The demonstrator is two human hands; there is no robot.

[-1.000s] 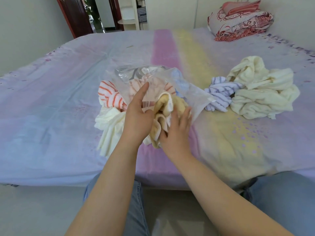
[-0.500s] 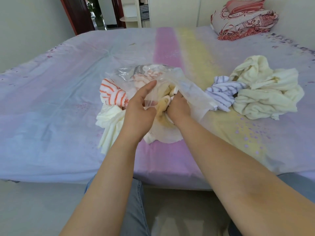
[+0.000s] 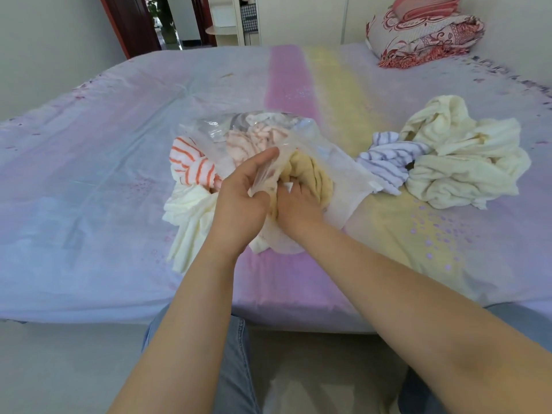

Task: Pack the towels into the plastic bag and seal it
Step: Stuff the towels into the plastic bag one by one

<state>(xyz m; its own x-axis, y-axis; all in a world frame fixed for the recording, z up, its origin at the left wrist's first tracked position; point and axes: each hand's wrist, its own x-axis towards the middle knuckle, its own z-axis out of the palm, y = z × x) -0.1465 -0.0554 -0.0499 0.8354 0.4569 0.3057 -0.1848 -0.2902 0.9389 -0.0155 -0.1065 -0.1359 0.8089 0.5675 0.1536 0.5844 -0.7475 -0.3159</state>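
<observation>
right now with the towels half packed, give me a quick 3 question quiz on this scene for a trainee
1. True or false: the plastic bag is already sealed.
2. Which towel is the right hand pushing into the bag? A) yellow towel B) purple striped towel C) orange striped towel
3. What is the left hand doing?

Key:
1. False. The bag's mouth is open towards the person.
2. A. The yellow towel sits in the mouth at the right hand; the purple striped towel lies on the bed to the right, and the orange striped towel lies to the left, outside the bag.
3. Its grip pinches the near edge of the bag, holding the mouth up.
</observation>
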